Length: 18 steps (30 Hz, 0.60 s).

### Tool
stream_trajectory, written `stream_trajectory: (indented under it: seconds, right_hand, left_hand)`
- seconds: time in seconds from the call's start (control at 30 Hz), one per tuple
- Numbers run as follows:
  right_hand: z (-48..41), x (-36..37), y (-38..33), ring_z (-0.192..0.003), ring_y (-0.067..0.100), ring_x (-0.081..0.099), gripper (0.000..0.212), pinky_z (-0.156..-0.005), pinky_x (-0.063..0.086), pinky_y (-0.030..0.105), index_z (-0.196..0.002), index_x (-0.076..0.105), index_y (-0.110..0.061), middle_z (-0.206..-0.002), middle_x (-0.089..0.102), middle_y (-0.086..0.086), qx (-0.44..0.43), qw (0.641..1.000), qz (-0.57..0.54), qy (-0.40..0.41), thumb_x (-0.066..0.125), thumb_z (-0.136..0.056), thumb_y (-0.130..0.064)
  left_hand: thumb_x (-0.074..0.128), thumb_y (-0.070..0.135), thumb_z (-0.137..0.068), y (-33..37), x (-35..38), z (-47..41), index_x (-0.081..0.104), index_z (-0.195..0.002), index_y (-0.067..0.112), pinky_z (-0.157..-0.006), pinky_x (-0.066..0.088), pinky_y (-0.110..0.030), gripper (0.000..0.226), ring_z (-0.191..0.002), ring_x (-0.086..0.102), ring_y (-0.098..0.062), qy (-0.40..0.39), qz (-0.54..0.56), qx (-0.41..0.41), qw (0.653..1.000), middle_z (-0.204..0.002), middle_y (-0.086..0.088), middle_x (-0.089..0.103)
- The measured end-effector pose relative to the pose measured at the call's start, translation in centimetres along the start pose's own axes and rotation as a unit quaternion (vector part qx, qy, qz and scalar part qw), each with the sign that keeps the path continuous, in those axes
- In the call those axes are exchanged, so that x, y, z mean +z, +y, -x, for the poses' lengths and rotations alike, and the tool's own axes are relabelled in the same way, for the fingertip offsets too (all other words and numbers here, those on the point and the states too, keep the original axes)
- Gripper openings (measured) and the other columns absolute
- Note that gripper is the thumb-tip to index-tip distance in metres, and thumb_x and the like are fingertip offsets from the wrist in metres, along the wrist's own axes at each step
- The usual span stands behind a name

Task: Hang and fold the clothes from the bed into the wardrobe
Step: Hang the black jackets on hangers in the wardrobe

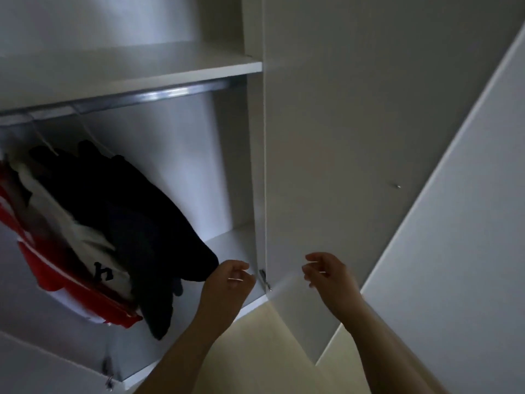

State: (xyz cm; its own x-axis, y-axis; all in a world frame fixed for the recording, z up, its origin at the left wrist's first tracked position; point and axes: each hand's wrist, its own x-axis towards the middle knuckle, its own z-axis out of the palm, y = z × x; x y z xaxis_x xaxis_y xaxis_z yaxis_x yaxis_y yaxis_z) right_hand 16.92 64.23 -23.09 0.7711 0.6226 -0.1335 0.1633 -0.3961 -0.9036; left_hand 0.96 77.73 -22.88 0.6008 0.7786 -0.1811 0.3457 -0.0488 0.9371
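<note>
Wardrobe [199,155] open, door [326,137] swung right of rail [176,92], likely for access. Clothes hang under rail, bunched toward its left end: black garments [136,217] frontmost, white top [82,234] and red top [39,268] behind. Left hand [230,280] low beneath rail, just beside black hem, fingers loosely curled, holding nothing. Right hand [326,274] slack too, nothing held, before door. Bed not visible.

A pale cream floor [272,354] fills the near centre as a smooth wedge, and is brightest at its far end. A thin strip of it shows again further right. On the right stands a large flat white panel [468,251], its lighter edge slanting from the top right corner down toward the floor. Whether it is a wall or a door cannot be told.
</note>
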Motion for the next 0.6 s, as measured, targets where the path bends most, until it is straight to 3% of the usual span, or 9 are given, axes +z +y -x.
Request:
stream_trajectory:
  seconds: [0.07, 0.27, 0.43, 0.6]
  right_hand:
    - [1.6, -1.7, 1.5, -0.084, 0.013, 0.065, 0.017, -0.077, 0.053, 0.03, -0.107, 0.06, -0.03, -0.091, 0.069, -0.004, 0.028, 0.999, -0.001, 0.028, 0.06, -0.091, -0.023]
    - [7.5, -5.1, 4.4, -0.08, 0.01, 0.065, 0.013, -0.073, 0.054, 0.026, -0.101, 0.063, -0.028, -0.087, 0.068, -0.004, 0.087, 0.986, -0.033, 0.136, 0.062, -0.091, -0.02]
    - [14.8, -4.6, 6.1, -0.084, 0.014, 0.066, 0.014, -0.078, 0.056, 0.037, -0.102, 0.064, -0.024, -0.09, 0.069, -0.001, 0.165, 0.953, -0.047, 0.251, 0.062, -0.091, -0.018]
    - [22.3, -1.5, 7.2, -0.082, 0.018, 0.068, 0.014, -0.076, 0.056, 0.04, -0.102, 0.066, -0.021, -0.086, 0.07, 0.002, 0.235, 0.909, -0.074, 0.336, 0.062, -0.09, -0.014]
  left_hand:
    - [0.067, 0.013, -0.085, 0.5, 2.0, 0.7, 0.064, -0.09, 0.028, -0.081, 0.055, -0.039, 0.016, -0.083, 0.065, -0.017, -0.025, -0.015, 0.006, 1.0, -0.085, 0.003, 0.067]
    - [0.066, 0.022, -0.084, 1.3, 6.7, 2.9, 0.065, -0.093, 0.032, -0.076, 0.052, -0.025, 0.014, -0.084, 0.066, -0.012, -0.153, -0.043, 0.038, 0.987, -0.09, 0.008, 0.068]
    - [0.065, 0.022, -0.087, 0.1, 7.8, 4.7, 0.064, -0.097, 0.032, -0.077, 0.052, -0.025, 0.015, -0.086, 0.065, -0.009, -0.291, -0.069, 0.079, 0.951, -0.092, 0.007, 0.067]
    - [0.068, 0.018, -0.085, -1.8, 8.4, 7.5, 0.066, -0.095, 0.024, -0.084, 0.055, -0.041, 0.012, -0.088, 0.066, -0.02, -0.386, -0.069, 0.087, 0.916, -0.089, 0.0, 0.068]
